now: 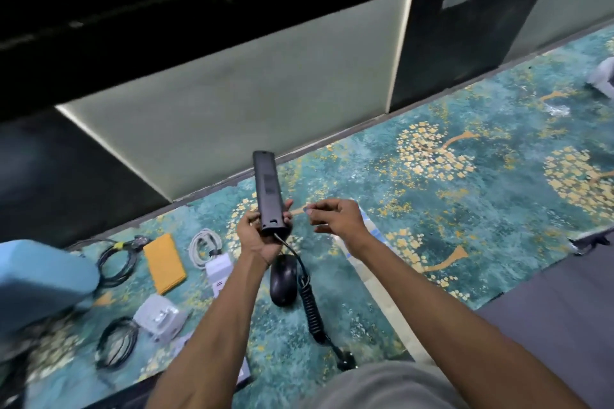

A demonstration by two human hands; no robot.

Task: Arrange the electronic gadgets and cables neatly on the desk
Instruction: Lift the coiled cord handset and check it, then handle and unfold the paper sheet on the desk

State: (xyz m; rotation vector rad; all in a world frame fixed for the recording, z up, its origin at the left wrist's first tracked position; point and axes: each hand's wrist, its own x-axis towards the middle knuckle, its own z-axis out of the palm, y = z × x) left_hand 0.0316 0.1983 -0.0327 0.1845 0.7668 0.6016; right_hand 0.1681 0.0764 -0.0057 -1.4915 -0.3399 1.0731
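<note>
Fingers of the left hand (257, 232) clamp the base of a long black plastic handset (268, 193), held upright above the teal floral bench (382, 176). It looks rigid and light; its springy coiled black cord (311, 305) trails down. The right hand (335, 217) pinches something unclear. No writing is legible.

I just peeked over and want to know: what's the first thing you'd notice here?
A long black gadget held upright in the left hand at the middle, its coiled black cable trailing down beside a black mouse. Next, the teal surface with gold flowers everywhere beneath.
</note>
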